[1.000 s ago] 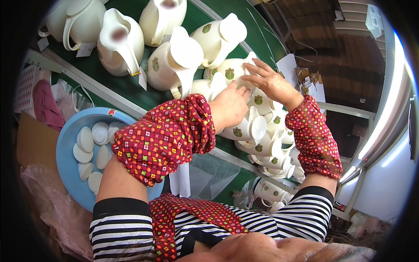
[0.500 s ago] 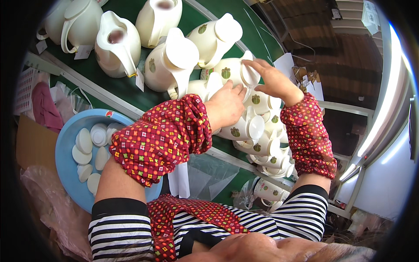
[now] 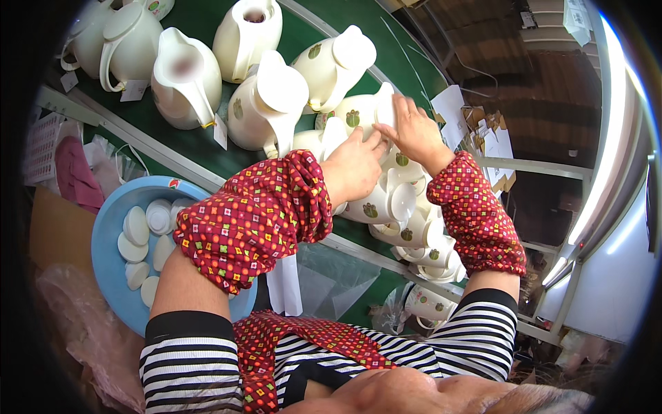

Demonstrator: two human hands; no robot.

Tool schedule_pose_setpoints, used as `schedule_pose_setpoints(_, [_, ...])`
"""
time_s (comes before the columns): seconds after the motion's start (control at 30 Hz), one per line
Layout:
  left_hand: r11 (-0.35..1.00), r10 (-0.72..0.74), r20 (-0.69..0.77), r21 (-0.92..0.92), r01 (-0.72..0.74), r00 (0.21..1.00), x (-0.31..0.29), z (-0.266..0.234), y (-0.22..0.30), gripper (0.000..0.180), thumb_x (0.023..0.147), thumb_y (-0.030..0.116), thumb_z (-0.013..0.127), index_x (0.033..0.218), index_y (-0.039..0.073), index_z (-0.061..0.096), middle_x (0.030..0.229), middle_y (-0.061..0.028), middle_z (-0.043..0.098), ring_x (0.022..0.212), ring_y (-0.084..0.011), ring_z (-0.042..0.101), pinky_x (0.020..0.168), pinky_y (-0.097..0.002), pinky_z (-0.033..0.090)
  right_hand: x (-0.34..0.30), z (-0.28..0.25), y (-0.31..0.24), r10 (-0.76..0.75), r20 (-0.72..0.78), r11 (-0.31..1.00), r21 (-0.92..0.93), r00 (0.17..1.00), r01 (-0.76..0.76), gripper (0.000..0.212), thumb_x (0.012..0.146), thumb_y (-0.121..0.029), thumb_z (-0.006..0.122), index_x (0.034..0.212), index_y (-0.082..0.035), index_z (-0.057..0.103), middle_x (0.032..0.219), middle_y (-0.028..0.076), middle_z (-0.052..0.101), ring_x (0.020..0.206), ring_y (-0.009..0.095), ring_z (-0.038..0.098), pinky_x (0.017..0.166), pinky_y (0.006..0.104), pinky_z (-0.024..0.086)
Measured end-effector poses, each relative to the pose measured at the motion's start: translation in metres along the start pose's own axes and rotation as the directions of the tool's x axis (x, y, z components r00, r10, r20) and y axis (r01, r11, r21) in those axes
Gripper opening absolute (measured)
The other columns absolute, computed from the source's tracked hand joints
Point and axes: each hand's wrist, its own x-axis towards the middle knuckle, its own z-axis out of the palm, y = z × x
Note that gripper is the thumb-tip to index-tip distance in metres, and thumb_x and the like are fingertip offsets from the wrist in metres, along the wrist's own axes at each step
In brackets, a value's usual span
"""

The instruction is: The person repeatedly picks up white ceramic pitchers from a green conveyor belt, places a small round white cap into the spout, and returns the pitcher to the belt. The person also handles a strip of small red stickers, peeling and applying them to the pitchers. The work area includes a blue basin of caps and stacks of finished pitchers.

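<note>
A cream jug [image 3: 360, 105] with a small green printed motif lies on its side among others. Against its lid end rests my right hand [image 3: 416, 135], fingers bent over the rim and thumb on the near side. My left hand [image 3: 353, 165] is at the jug's lower side, its fingers curled where the handle would be; the handle itself is hidden. Close by my left wrist lies another jug [image 3: 314, 143], partly covered. Below my hands, several similar lidded jugs [image 3: 376, 205] lie stacked in a row.
Several upright jugs [image 3: 185, 83], some with tags, stand on the green surface [image 3: 238, 160] to the left. A blue basin [image 3: 110, 265] holds loose white lids [image 3: 136, 224]. Cut cardboard [image 3: 496, 141] lies at the right. A metal rail edges the green surface.
My right hand has come down and left onto the lid end of the jug, its fingers closing around it. My left hand has barely shifted. The whole view has tilted slightly.
</note>
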Motion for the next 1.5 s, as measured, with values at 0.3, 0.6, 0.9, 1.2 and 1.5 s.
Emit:
schedule_pose_setpoints(0.3, [0.998,0.018,0.008,-0.063,-0.017,1.000,0.002,0.001,0.002,0.039,0.094,0.040,0.067,0.110,0.007,0.081,0.143,-0.0149,0.061,0.143,-0.0285,0.047,0.116,-0.0577,0.037,0.006,0.030,-0.014,0.119,-0.137,0.986,0.129,0.983,-0.102,0.064,0.098,-0.045,0.064,0.137,0.003,0.046,0.119,0.031,0.056,0.084,0.047,0.072,0.071,0.0490,0.062])
schedule_pose_setpoints(0.6, [0.947,0.000,-0.447,-0.287,-0.144,0.895,-0.029,-0.009,-0.006,0.028,0.090,0.032,0.071,0.097,0.005,0.074,0.116,-0.0142,0.067,0.120,-0.0304,0.058,0.107,-0.0508,0.044,0.034,-0.033,-0.069,0.199,-0.156,0.978,-0.035,0.968,-0.206,0.077,0.101,-0.067,0.050,0.138,0.001,0.054,0.126,0.032,0.062,0.094,0.047,0.073,0.074,0.0513,0.061])
schedule_pose_setpoints(0.9, [0.612,-0.787,-0.501,-0.707,0.353,0.360,-0.156,0.012,-0.051,0.077,0.081,0.003,0.076,0.147,-0.002,0.036,0.146,-0.0277,0.044,0.141,-0.0466,0.041,0.122,-0.0502,0.032,0.090,-0.073,-0.179,-0.070,0.048,0.960,0.276,0.996,0.054,0.076,0.094,-0.067,0.062,0.121,0.004,0.065,0.101,0.031,0.073,0.096,0.046,0.073,0.085,0.0494,0.058])
schedule_pose_setpoints(1.2, [0.658,-0.719,-0.447,-0.684,0.315,0.532,-0.137,0.027,-0.115,0.111,0.063,0.017,0.093,0.152,-0.002,0.029,0.153,-0.0265,0.039,0.148,-0.0439,0.035,0.126,-0.0483,0.029,0.096,-0.089,-0.167,-0.622,0.002,0.772,0.168,0.783,0.613,0.060,0.083,-0.006,0.079,0.138,-0.016,0.058,0.151,0.014,0.055,0.131,0.039,0.059,0.108,0.0433,0.053])
schedule_pose_setpoints(1.5, [0.646,-0.718,-0.416,-0.698,0.310,0.559,-0.140,0.031,-0.121,0.114,0.061,0.019,0.095,0.152,0.001,0.029,0.154,-0.0243,0.037,0.148,-0.0435,0.034,0.126,-0.0482,0.029,0.101,-0.102,-0.180,-0.279,0.183,0.960,0.091,0.943,0.266,0.082,0.084,-0.041,0.085,0.148,-0.005,0.049,0.144,0.031,0.055,0.121,0.044,0.065,0.097,0.0490,0.056])
